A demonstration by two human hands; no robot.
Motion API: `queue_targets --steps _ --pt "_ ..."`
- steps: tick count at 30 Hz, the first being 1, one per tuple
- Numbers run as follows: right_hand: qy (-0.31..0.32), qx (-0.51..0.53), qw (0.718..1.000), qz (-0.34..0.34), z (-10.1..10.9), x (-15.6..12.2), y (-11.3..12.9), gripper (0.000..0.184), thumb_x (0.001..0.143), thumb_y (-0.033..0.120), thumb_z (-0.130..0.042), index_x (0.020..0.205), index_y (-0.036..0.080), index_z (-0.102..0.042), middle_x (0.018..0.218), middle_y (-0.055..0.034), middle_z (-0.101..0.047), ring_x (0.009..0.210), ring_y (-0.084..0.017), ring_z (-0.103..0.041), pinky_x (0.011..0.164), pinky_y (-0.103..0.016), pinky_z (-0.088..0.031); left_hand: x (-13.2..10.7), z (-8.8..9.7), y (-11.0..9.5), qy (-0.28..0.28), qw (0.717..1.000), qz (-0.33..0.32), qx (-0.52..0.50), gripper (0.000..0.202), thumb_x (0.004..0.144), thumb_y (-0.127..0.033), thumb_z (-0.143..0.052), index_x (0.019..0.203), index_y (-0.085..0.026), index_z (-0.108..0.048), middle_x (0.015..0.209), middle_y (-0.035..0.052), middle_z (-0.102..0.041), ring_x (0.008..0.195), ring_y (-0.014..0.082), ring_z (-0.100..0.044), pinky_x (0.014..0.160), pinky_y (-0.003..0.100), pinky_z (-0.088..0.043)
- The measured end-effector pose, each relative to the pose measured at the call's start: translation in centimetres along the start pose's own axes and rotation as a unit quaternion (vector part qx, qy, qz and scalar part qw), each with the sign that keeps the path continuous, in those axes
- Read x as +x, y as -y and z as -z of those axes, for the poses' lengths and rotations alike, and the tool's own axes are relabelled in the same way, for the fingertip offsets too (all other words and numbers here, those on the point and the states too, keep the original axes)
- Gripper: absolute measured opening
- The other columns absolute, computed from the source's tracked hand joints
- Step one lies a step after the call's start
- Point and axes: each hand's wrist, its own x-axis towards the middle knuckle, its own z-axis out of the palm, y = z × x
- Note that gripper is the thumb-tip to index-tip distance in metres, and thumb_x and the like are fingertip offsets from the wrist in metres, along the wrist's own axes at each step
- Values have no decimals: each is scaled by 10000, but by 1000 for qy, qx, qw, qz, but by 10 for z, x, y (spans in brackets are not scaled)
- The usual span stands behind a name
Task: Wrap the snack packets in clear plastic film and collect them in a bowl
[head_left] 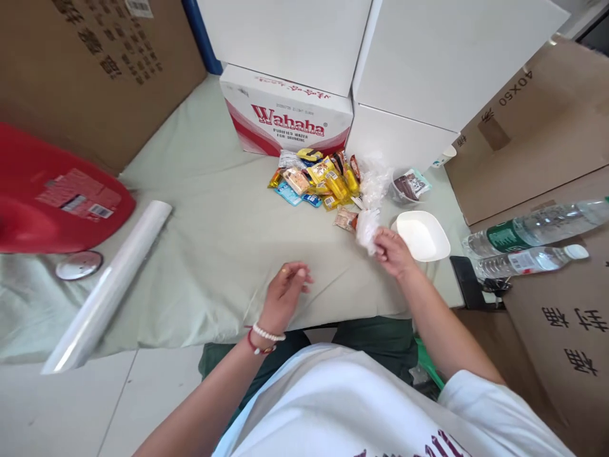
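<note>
My right hand (394, 254) is closed on a crumpled, clear-white plastic bag (368, 230), just left of a white square bowl (422, 236). More thin clear plastic (375, 181) lies beyond it. My left hand (287, 289) hovers near the table's front edge, its fingers loosely bent and apart, with nothing visible in them. Ahead of both hands is a pile of small wrapped snacks (321, 178) in yellow, blue and brown packaging. A reddish-brown packet (346, 219) lies beside the held bag. Dark packets sit in a clear bowl (404, 189) behind the white one.
A Wahaha water carton (290, 114) stands behind the snacks, below white boxes. On the left are a red jug (61, 190), a round lid (78, 264) and a roll of clear film (109, 285). Two plastic bottles (537, 231) and cardboard boxes (533, 127) border the right.
</note>
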Motion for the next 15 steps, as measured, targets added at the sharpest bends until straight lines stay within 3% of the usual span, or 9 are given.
queue_targets --steps 3,5,7,10,12,15 --pt "-13 -47 999 16 -37 -23 -40 372 640 400 -788 664 243 -453 500 87 -409 446 -75 -282 419 -218 -181 14 -25 -10 28 980 113 -161 713 765 -576 -833 1347 -299 -528 1433 122 -506 1171 254 -644 841 424 -629" --pt "11 -80 996 33 -54 -36 -55 363 683 436 -775 655 240 -470 518 78 -429 468 -85 -308 447 -228 -225 21 -33 -12 37 964 154 -212 868 692 -490 -913 1422 -345 -465 1516 125 -439 1213 259 -615 868 438 -623" --pt "64 -110 991 39 -61 -45 -61 361 715 463 -775 660 233 -503 551 71 -446 498 -90 -331 478 -230 -258 26 -33 -9 51 957 163 -233 863 634 -402 -955 1374 -312 -520 1435 109 -521 1133 235 -634 841 392 -618" --pt "119 -166 978 47 -49 -44 -55 329 779 521 -748 751 219 -620 628 46 -529 542 -102 -391 517 -235 -316 28 -25 0 42 961 144 -234 682 582 -348 -965 1164 -225 -632 1173 58 -644 955 185 -651 761 325 -597" --pt "67 -220 970 76 -30 -30 -43 341 829 556 -694 827 216 -667 679 24 -580 571 -119 -441 543 -245 -362 26 -18 6 10 965 133 -225 610 587 -347 -954 1088 -213 -633 1081 27 -659 911 162 -648 751 302 -579" --pt "-135 -324 924 152 0 12 -20 354 854 549 -649 974 217 -674 862 -32 -670 710 -172 -566 659 -292 -469 23 -9 11 -27 966 131 -220 616 600 -332 -946 1083 -234 -577 1070 3 -664 944 152 -656 780 292 -568"
